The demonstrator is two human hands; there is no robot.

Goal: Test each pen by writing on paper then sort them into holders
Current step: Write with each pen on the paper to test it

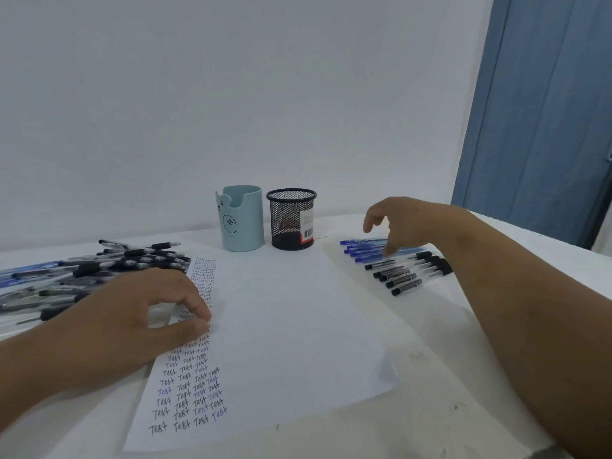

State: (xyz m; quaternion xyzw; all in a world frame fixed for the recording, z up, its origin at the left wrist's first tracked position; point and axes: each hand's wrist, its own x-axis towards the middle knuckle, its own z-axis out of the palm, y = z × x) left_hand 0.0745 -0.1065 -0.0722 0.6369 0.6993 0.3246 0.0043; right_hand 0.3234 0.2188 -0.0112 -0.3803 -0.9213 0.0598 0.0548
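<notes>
A large white sheet of paper (284,329) is lying on the white table (463,366), its left side filled with columns of the handwritten word "Test" in black and blue ink. The left hand (132,313) is resting on that written strip, fingers curled with the fingertips pressing down on the paper and holding nothing. To its left, a loose heap of black and blue pens (82,276) is sprawling over the table. The right hand (407,226) is hovering over a neat row of blue capped pens (367,248) and black capped pens (405,273), fingers loosely spread and pointing down (one fingertip looks to be touching the row, though I cannot tell for sure). Behind the paper, a pale blue plastic bear-faced holder (241,220) and a black wire-mesh holder (291,218) are standing side by side.
</notes>
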